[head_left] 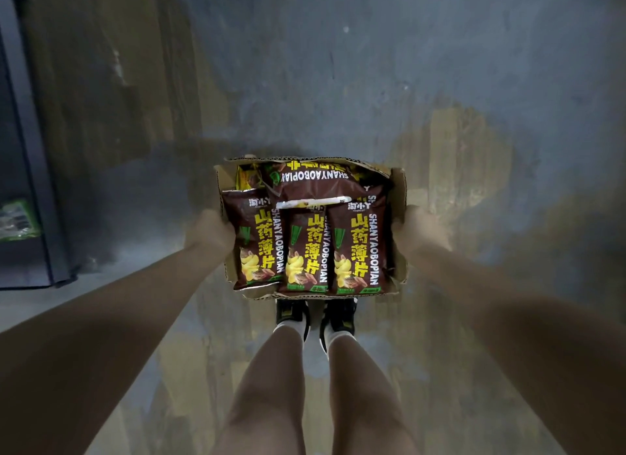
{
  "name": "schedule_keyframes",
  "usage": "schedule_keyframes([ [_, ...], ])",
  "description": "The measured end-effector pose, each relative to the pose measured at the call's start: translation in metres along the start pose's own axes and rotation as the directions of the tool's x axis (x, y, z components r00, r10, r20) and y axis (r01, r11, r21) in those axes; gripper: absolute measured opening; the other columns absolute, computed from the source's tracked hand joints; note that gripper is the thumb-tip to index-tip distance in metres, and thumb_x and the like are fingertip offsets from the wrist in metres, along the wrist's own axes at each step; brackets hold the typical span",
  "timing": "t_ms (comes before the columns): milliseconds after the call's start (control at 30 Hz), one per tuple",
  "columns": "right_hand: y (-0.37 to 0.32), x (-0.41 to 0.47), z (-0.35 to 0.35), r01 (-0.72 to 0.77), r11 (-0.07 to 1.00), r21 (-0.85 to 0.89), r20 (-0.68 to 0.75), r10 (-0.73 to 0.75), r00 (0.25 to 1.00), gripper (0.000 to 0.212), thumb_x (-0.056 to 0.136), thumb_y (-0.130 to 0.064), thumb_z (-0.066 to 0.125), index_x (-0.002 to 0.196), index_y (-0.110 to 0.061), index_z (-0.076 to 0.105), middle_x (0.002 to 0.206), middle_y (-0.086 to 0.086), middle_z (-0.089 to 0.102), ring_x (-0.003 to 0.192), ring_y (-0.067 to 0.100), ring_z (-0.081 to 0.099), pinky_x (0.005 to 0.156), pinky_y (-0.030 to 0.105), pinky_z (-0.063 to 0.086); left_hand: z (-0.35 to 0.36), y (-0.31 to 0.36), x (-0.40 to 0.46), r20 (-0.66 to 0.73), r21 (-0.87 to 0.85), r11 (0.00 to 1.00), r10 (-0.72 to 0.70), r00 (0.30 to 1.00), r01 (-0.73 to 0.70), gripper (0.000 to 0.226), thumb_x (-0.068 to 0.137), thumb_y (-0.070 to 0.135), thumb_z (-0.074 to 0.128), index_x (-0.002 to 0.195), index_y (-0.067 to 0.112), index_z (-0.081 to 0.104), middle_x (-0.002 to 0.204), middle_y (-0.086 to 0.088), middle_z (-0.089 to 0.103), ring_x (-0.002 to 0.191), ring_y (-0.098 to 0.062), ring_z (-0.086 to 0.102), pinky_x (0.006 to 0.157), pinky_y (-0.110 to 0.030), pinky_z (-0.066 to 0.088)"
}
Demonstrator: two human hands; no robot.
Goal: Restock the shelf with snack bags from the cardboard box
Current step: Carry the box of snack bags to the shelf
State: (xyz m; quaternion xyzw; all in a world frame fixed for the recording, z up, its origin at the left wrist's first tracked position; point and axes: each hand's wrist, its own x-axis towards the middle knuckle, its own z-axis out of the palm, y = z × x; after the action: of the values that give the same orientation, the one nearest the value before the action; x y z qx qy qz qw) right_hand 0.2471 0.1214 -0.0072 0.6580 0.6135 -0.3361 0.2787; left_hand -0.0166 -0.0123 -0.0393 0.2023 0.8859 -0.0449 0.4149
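Cardboard box sits between both hands, directly above the person's black shoes and bare legs, with the worn grey floor behind it in the view; whether it rests on the floor or is lifted clear cannot be told. The box is open at the top, its flaps ragged at the edges. The left hand presses against the left wall of the box and the right hand against the right wall, arms stretched forward and down. Both hands are blurred, and their fingers curl out of sight around the cardboard, so the grip itself cannot be told for sure, though each hand lies flat against its side.

Inside the box lie dark brown snack bags with yellow lettering and the word SHANYAOBOPIAN in white. Three of them lie side by side along the near part, tops pointing away from the person, touching one another. Another bag lies across them at the far end, turned the other way so its print reads upside down. Yellow packaging peeks out in the far left corner beneath it.

At the left edge of the view stands a dark shelf unit, well apart from the box, with a green packet on it.
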Motion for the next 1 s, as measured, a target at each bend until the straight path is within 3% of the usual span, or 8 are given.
schedule_keyframes([
  [100,0.002,-0.001,-0.002,-0.007,0.999,0.034,-0.021,0.008,1.000,0.018,0.094,-0.016,0.042,0.089,-0.004,0.054,0.081,0.012,0.054,0.079,0.034,0.053,0.067,0.033,0.039,-0.004,0.003,0.000,-0.004,0.021,0.999,0.028,1.000,-0.028,0.023,0.092,0.009,0.045,0.091,-0.007,0.062,0.080,-0.021,0.058,0.088,-0.041,0.060,0.064,-0.036,0.039],
  [233,0.004,-0.005,0.003,-0.011,0.999,0.053,-0.043,0.013,0.999,0.019,0.094,-0.017,0.043,0.082,-0.005,0.049,0.066,0.005,0.045,0.072,0.031,0.048,0.065,0.031,0.036,-0.007,0.003,-0.004,0.010,0.048,0.997,0.066,0.998,-0.066,0.020,0.091,0.008,0.046,0.088,-0.004,0.061,0.078,-0.017,0.057,0.087,-0.040,0.059,0.065,-0.033,0.038],
  [333,0.006,-0.006,0.005,0.016,0.999,0.047,-0.078,-0.012,0.997,0.021,0.094,-0.020,0.041,0.085,-0.005,0.053,0.074,0.010,0.052,0.073,0.033,0.050,0.065,0.031,0.037,-0.009,0.004,-0.006,-0.003,0.070,0.994,0.088,0.996,-0.088,0.015,0.090,0.006,0.048,0.086,-0.004,0.059,0.082,-0.019,0.059,0.089,-0.040,0.058,0.066,-0.032,0.036],
  [467,0.004,-0.004,-0.002,0.028,0.998,0.062,-0.098,-0.022,0.995,0.020,0.094,-0.020,0.041,0.083,-0.008,0.052,0.078,0.010,0.054,0.075,0.034,0.052,0.066,0.032,0.039,-0.015,0.009,-0.008,-0.021,0.039,0.995,0.095,0.995,-0.094,0.018,0.088,0.005,0.051,0.099,-0.003,0.062,0.095,-0.022,0.064,0.094,-0.039,0.057,0.069,-0.033,0.038],
  [600,-0.007,-0.003,-0.021,0.058,0.996,0.066,-0.116,-0.050,0.992,0.019,0.092,-0.020,0.044,0.089,-0.007,0.058,0.084,0.014,0.061,0.076,0.035,0.055,0.065,0.032,0.041,-0.035,0.016,-0.010,-0.012,0.018,0.995,0.096,0.995,-0.095,0.018,0.088,0.005,0.049,0.096,-0.003,0.062,0.091,-0.020,0.063,0.091,-0.038,0.058,0.066,-0.033,0.040],
  [833,-0.051,-0.019,-0.084,0.141,0.989,0.052,-0.183,-0.130,0.974,0.019,0.090,-0.020,0.046,0.084,-0.006,0.057,0.087,0.017,0.062,0.082,0.040,0.058,0.068,0.035,0.046,-0.107,0.032,-0.014,-0.063,-0.072,0.991,0.110,0.992,-0.115,0.017,0.087,0.007,0.049,0.093,0.003,0.065,0.095,-0.020,0.068,0.087,-0.039,0.064,0.078,-0.044,0.055],
  [1000,-0.095,-0.042,-0.137,0.191,0.980,0.059,-0.249,-0.171,0.953,0.027,0.090,-0.019,0.046,0.065,-0.011,0.046,0.078,0.014,0.057,0.075,0.037,0.055,0.065,0.033,0.041,-0.172,0.044,-0.028,-0.108,-0.216,0.968,0.106,0.989,-0.127,0.016,0.082,0.007,0.047,0.084,0.007,0.063,0.088,-0.016,0.068,0.082,-0.038,0.065,0.076,-0.046,0.057],
])
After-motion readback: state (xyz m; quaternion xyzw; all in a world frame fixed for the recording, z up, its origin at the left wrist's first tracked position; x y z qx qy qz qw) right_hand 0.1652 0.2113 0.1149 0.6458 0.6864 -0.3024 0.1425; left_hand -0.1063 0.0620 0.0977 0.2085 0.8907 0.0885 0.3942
